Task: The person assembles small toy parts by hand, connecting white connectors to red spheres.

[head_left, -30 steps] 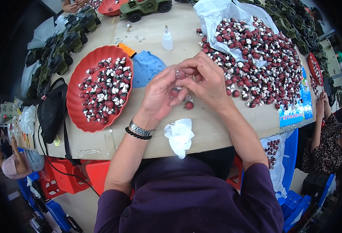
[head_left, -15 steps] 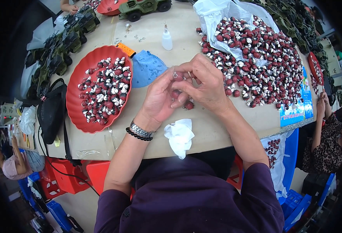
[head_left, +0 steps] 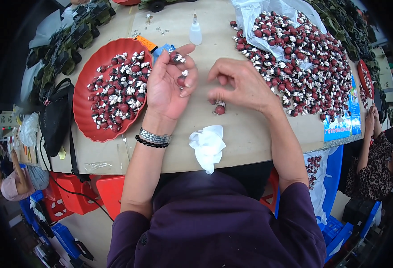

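My left hand [head_left: 167, 96] is turned palm up beside the red dish. Between its thumb and fingertips sits a small dark-red, black and white figure [head_left: 175, 57]; a second small red-and-white one [head_left: 182, 80] rests in the curled lower fingers. To the right, my right hand [head_left: 245, 85] hovers over the table with curved fingers and a gap between thumb and forefinger, nothing visible in it. Just below that thumb, a single figure [head_left: 219, 109] lies on the table. Many similar figures fill the scalloped red dish [head_left: 81, 96].
A large heap of figures [head_left: 294, 62] spreads at the right, partly under a white plastic bag [head_left: 250, 27]. Crumpled tissue [head_left: 207, 147] lies near the front edge. Beyond my hands are a dropper bottle [head_left: 195, 33], an orange tool [head_left: 146, 43] and a blue cloth [head_left: 163, 50]. Green toy vehicles [head_left: 67, 49] line the left.
My hands have drawn apart: the left moved up and leftward with its figures, the right let go and shifted slightly away. The blue cloth is now mostly hidden behind my left hand.
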The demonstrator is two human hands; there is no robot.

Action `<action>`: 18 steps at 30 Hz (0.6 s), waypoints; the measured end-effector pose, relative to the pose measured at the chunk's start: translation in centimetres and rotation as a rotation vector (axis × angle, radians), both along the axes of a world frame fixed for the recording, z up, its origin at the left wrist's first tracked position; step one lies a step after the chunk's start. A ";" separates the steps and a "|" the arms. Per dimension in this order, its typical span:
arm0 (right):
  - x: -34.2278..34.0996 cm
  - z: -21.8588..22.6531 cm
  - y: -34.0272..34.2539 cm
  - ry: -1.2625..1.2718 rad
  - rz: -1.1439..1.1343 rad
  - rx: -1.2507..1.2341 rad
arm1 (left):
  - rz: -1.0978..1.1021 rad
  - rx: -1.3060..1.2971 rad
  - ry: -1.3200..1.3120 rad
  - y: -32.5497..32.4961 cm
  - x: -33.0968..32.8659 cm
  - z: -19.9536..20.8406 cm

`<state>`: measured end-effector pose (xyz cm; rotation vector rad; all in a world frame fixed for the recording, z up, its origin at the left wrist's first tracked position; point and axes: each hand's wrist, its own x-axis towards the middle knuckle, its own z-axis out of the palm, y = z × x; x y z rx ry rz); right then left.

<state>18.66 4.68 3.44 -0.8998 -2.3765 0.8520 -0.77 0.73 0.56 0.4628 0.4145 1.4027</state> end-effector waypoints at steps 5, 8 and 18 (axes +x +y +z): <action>-0.5 -0.4 -1.2 -0.229 0.137 0.002 | -0.076 -0.020 -0.005 -0.3 0.7 0.0; -0.6 -0.2 -1.3 -0.281 0.126 0.023 | -0.091 -0.001 -0.035 -0.5 0.5 -0.2; -0.4 -1.5 0.2 0.313 -0.106 -0.103 | -0.095 -0.042 -0.012 -0.6 0.8 0.4</action>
